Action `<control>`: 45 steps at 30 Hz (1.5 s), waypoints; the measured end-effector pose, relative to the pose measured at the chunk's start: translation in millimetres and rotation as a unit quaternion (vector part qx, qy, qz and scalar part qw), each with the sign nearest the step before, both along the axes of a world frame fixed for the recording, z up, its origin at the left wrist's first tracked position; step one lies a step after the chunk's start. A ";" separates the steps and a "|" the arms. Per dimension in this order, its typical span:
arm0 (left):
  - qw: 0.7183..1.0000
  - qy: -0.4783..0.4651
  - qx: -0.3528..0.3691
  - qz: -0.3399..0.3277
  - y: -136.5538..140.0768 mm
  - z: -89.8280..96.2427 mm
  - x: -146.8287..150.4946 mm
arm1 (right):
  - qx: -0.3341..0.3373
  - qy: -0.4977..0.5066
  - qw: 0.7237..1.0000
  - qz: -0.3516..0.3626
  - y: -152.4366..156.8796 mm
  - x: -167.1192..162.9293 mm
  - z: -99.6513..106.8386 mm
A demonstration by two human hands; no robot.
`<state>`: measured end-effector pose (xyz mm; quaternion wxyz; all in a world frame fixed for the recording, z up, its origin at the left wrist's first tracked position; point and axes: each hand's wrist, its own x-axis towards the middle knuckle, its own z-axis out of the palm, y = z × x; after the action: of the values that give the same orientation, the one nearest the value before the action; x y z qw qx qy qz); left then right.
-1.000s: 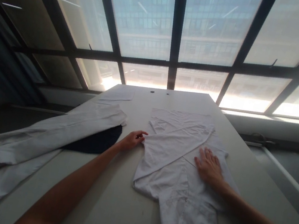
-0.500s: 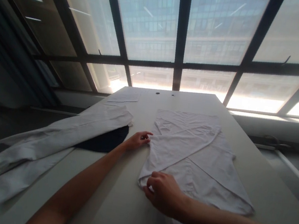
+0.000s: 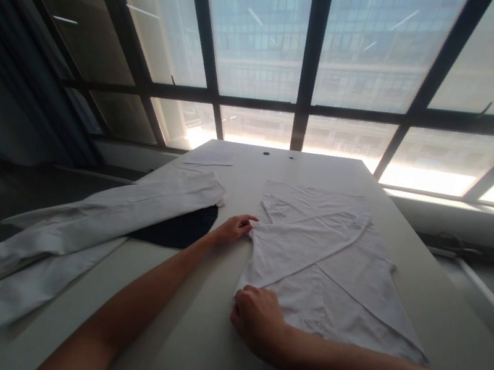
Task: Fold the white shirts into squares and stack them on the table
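A white shirt [image 3: 305, 257] lies flat on the white table, with its sleeves folded slantwise across it. My left hand [image 3: 236, 228] is at the shirt's left edge, about halfway along, its thumb and fingers pinching the cloth there. At the near left corner, my right hand [image 3: 257, 321] is closed on the hem, knuckles up. Its fingertips are mostly hidden behind the hand. My right forearm covers part of the shirt's near edge.
To the left, white garments [image 3: 97, 211] hang over the edge of the table [image 3: 187, 325], partly covering a dark navy cloth [image 3: 179, 227]. Flat white sheets [image 3: 212, 153] lie at the far left. Large windows [image 3: 269, 45] rise behind.
My right hand has moved slightly left and closed on the shirt's near left corner. My left hand stays at the left edge. The whole view has shifted a little.
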<state>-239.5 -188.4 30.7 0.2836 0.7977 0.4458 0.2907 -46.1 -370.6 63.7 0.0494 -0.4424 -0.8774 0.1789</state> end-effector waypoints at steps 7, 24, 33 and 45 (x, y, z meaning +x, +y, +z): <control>1.000 -0.018 -0.019 -0.006 1.0 1.9 -0.7 | 0.029 -0.021 0.999 0.026 8.4 -5.3 -5.8; 1.000 0.000 0.013 0.003 4.2 -8.5 -3.6 | 0.197 -0.003 0.976 0.089 10.5 2.2 -2.8; 1.000 -0.005 0.013 0.010 -1.0 -4.2 1.6 | 0.261 -0.048 0.954 0.140 17.7 6.7 -14.8; 0.967 0.130 0.208 0.068 -22.5 4.0 27.4 | 0.093 0.027 0.991 0.096 29.5 27.1 4.2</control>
<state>-212.1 -211.0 34.6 0.0308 0.8379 0.4616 0.2897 -19.0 -341.1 67.9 0.0971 -0.3447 -0.9269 0.1123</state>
